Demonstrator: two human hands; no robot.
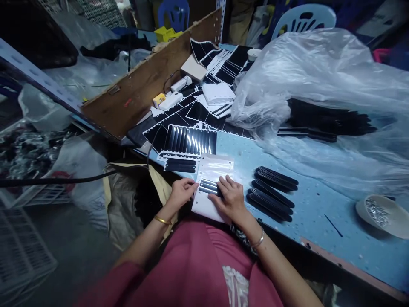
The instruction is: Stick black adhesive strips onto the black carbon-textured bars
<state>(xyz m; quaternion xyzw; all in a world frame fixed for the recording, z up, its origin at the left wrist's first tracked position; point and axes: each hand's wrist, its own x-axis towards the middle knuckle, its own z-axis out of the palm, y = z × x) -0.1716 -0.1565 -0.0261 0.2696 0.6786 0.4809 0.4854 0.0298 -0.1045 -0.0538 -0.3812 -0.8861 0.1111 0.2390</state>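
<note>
My left hand [181, 194] is closed in a pinch at the left edge of a white sheet [209, 207]; what its fingertips hold, if anything, is too small to make out. My right hand [232, 199] lies over the sheet with fingers stretched out, pressing on the right ends of shiny dark strips [208, 186]. The strips lie crosswise on the sheet, and their right ends are hidden under that hand. Beyond the left hand is a card with short black strips [180, 165]. To the right of my right hand lie several long black rounded strips [270, 204] in small stacks.
Black die-cut sheets [191, 140] cover the table behind the hands. A large clear plastic bag [306, 72] holds black pieces at the right. A white bowl [396, 217] of small metal parts and a thin dark stick [333, 225] are near the right edge. An open sack [119, 213] stands left.
</note>
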